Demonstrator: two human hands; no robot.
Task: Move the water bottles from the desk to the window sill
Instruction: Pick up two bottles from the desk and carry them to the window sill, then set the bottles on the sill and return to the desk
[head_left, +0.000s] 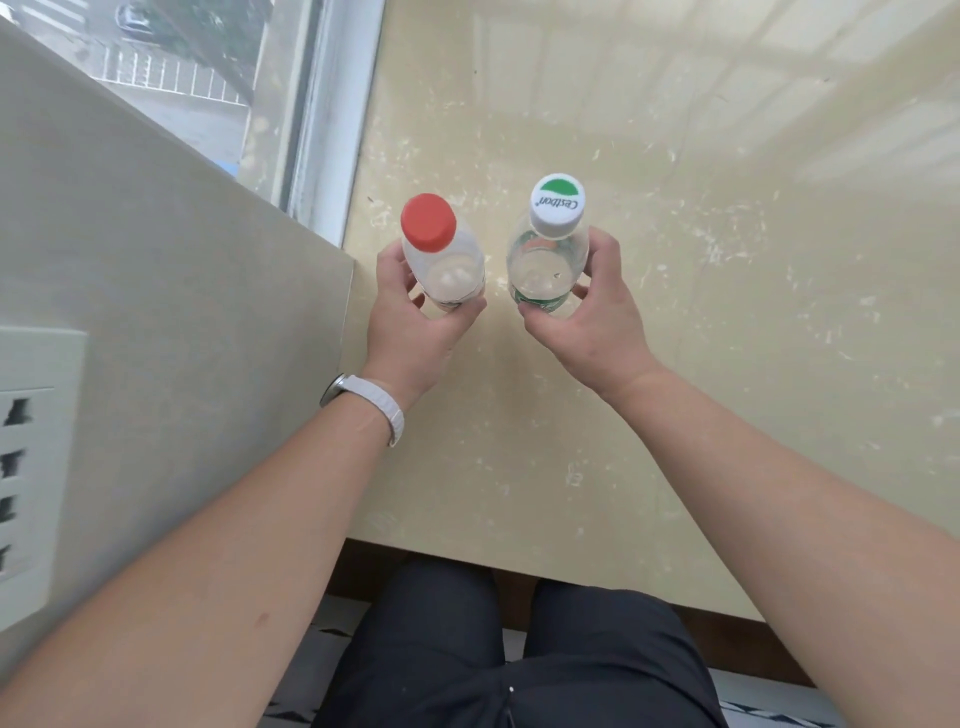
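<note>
I look straight down on two clear water bottles above the cream window sill (675, 260). My left hand (415, 322) is wrapped around the red-capped bottle (441, 254), close to the left wall. My right hand (587, 312) grips the bottle with the white and green cap (550, 244) just to its right. Both bottles stand upright, side by side and a little apart. Their bases are hidden by my fingers, so I cannot tell whether they touch the sill.
A grey wall (171, 291) with a white socket panel (31, 467) runs along the left. The window frame (332, 119) closes the far left corner. The sill's front edge (571, 571) lies above my dark trousers (498, 654).
</note>
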